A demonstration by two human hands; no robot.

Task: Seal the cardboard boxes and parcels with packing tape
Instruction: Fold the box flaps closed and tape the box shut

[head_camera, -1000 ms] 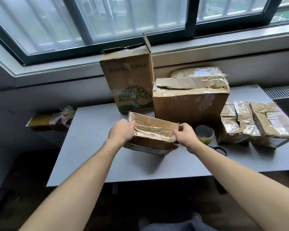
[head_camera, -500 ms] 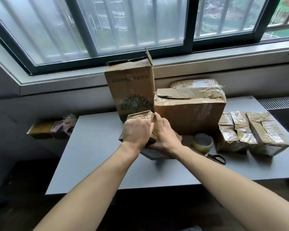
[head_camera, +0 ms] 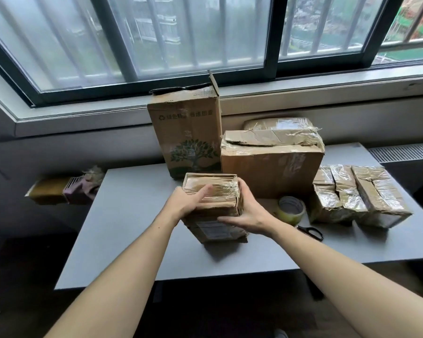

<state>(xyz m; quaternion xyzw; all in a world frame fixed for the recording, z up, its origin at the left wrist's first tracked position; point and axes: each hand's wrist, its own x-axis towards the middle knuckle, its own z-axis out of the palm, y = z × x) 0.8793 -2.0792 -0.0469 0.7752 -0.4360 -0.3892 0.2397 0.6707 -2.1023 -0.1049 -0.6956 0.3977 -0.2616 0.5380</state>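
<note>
Under the barred window, a parcel on the grey table [head_camera: 132, 228] has been turned up on end.
A second ago the small brown cardboard parcel [head_camera: 214, 231], crinkled with clear tape, was held lying flat by its two ends; now it stands upright just before the tall brown cardboard box with a green tree print [head_camera: 188, 137]. The left hand [head_camera: 188, 203] curls over its taped top and the right hand [head_camera: 247, 213] cups its right side, both holding it. The yellowish roll of packing tape [head_camera: 291, 209] lies untouched nearby, so the end is probably being checked before more taping.
</note>
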